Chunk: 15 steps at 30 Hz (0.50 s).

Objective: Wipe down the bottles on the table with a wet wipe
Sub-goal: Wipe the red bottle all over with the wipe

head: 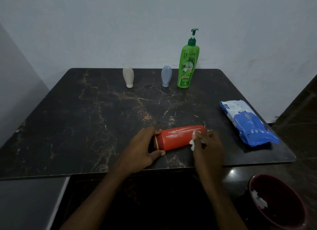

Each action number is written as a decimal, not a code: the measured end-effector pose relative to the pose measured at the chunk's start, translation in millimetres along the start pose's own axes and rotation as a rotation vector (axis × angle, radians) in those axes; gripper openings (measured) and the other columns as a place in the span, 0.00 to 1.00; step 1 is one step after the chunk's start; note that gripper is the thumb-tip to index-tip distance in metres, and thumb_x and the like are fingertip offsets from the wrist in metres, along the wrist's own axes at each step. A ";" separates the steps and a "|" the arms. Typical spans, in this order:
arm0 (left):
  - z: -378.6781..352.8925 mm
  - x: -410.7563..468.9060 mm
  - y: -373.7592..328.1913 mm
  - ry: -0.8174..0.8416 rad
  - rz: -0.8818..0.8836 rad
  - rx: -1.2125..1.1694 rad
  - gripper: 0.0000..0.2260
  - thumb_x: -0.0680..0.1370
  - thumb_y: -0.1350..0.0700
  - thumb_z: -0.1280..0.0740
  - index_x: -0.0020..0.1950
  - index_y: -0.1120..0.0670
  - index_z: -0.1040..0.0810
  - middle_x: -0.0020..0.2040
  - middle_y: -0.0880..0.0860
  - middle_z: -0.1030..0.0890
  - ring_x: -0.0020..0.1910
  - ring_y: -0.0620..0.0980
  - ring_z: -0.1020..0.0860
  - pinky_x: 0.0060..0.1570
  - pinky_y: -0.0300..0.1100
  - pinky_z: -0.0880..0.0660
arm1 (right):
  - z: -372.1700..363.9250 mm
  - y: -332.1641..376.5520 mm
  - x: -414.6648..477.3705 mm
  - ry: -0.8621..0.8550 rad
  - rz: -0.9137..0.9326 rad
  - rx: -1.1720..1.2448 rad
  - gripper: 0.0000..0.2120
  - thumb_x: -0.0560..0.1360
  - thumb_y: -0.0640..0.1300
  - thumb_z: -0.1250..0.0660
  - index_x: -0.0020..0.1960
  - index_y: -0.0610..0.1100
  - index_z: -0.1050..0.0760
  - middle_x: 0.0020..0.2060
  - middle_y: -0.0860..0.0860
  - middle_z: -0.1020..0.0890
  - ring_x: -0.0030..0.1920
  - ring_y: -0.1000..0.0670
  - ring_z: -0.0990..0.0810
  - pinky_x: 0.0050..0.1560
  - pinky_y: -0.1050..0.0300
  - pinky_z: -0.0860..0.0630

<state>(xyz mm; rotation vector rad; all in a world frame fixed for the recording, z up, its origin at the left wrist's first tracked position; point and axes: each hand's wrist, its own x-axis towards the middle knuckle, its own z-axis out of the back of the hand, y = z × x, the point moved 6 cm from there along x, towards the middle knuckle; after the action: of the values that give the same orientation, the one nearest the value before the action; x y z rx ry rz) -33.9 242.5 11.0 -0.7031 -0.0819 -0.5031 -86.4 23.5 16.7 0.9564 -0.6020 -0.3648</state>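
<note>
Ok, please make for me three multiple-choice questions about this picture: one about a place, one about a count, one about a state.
1. Where does the pack of wipes lie?
A. on the right side of the table
B. on the floor
C. at the table's left edge

2. How many bottles stand at the back of the table?
A. one
B. three
C. five

3. How is the red bottle now?
A. standing upright, untouched
B. on its side, gripped by the left hand
C. balanced on its cap

Answers:
1 A: the blue pack rests near the table's right edge.
2 B: the beige bottle, grey-blue bottle and green pump bottle stand there.
3 B: the left hand grips its cap end while the right hand holds a wet wipe against it.
</note>
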 end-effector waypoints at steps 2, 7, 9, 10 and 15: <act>0.3 -0.8 0.7 -0.017 -0.002 0.009 0.29 0.72 0.46 0.21 0.68 0.48 0.29 0.64 0.45 0.26 0.60 0.41 0.27 0.57 0.28 0.33 | -19.3 21.5 -20.7 0.096 0.126 0.054 0.06 0.78 0.38 0.32 0.51 0.44 0.18 0.44 0.53 0.23 0.42 0.64 0.24 0.42 0.76 0.31; 1.2 -2.5 -0.7 -0.024 -0.015 0.004 0.28 0.72 0.46 0.21 0.67 0.48 0.29 0.63 0.45 0.25 0.59 0.42 0.27 0.59 0.39 0.27 | -33.2 29.8 -33.5 0.211 0.229 0.106 0.11 0.76 0.34 0.31 0.56 0.44 0.17 0.47 0.55 0.23 0.47 0.62 0.22 0.48 0.71 0.26; 1.7 -2.7 -0.8 -0.022 -0.021 0.001 0.27 0.72 0.46 0.22 0.67 0.47 0.29 0.62 0.44 0.25 0.58 0.41 0.26 0.59 0.38 0.28 | -17.4 15.7 -16.0 0.129 0.110 0.085 0.08 0.76 0.37 0.31 0.53 0.46 0.18 0.46 0.56 0.24 0.45 0.66 0.23 0.45 0.71 0.26; 1.5 -2.4 -0.9 -0.015 -0.021 -0.001 0.27 0.72 0.45 0.22 0.67 0.46 0.29 0.62 0.44 0.25 0.58 0.40 0.26 0.58 0.36 0.28 | -8.7 9.6 -8.1 0.076 0.046 0.087 0.07 0.77 0.38 0.31 0.52 0.46 0.18 0.45 0.56 0.25 0.44 0.69 0.24 0.44 0.72 0.27; 0.8 -2.0 -1.5 -0.015 -0.020 0.001 0.27 0.72 0.46 0.22 0.67 0.46 0.30 0.61 0.41 0.27 0.58 0.39 0.28 0.56 0.30 0.32 | -14.7 24.2 -19.5 0.024 0.079 0.063 0.05 0.78 0.38 0.32 0.51 0.44 0.18 0.42 0.59 0.27 0.43 0.68 0.24 0.44 0.68 0.25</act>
<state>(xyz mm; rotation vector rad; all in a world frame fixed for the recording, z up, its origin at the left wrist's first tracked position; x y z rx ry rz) -36.3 242.9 12.0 -0.7056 -0.1033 -0.5167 -91.7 56.6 24.6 0.9926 -0.6300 -0.2645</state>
